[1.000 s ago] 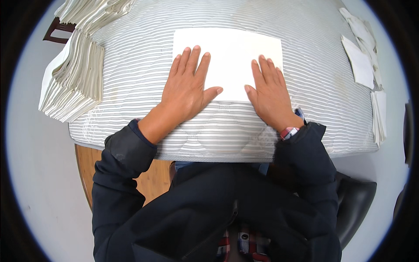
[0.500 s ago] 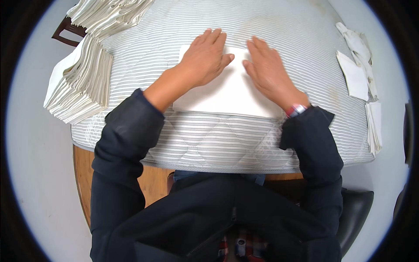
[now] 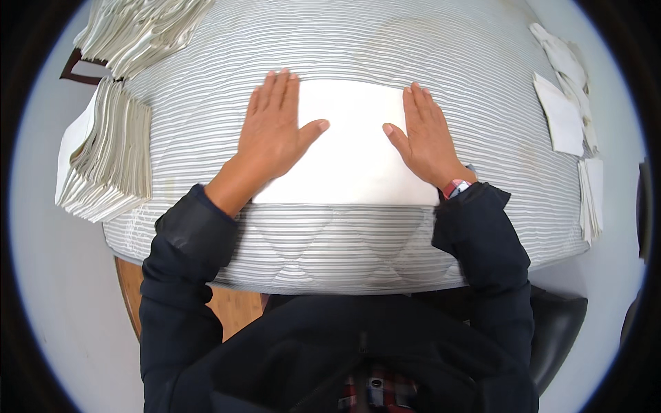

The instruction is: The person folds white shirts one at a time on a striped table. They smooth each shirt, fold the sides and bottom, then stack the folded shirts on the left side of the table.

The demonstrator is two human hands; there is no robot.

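Observation:
A smooth white folded cloth [image 3: 351, 151] lies flat in front of me on a striped, quilted mattress [image 3: 344, 248]. My left hand [image 3: 275, 127] rests flat along its left edge, fingers stretched away from me and thumb out over the white surface. Along the opposite edge lies my right hand [image 3: 428, 138], palm down with straight fingers, its thumb pointing inward onto the cloth. Neither hand grips anything. The cloth's near edge runs straight between my two wrists.
At the left stands a tall stack of folded white cloths [image 3: 110, 151], with another pile [image 3: 138, 34] beyond it. More white cloths [image 3: 559, 113] lie along the right edge, one of them crumpled [image 3: 564, 58]. A black chair [image 3: 561, 337] is at the lower right.
My hands have moved apart, from over the cloth's far part to its left and right edges, and come nearer to me. The whole view has shifted slightly.

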